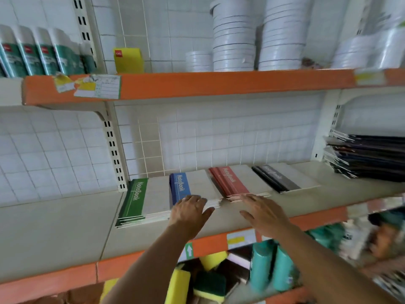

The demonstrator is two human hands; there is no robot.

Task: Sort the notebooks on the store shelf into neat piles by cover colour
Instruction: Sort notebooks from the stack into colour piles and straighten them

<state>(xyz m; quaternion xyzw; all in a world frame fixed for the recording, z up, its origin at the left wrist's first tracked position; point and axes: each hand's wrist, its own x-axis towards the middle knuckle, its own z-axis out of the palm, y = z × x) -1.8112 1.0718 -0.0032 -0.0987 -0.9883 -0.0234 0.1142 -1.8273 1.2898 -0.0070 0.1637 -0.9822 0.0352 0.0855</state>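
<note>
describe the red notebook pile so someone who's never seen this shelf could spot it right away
Look at the middle shelf with the orange front edge, where four notebook piles lie in a row. The red pile is third from the left, between the blue pile and the black pile. It alone has a red spine strip, just beyond the right hand.

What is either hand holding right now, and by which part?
Nothing is held. The left hand lies flat with straight fingers on the front edge of the blue pile; the right hand is open, at the front edge of the red pile.
</note>
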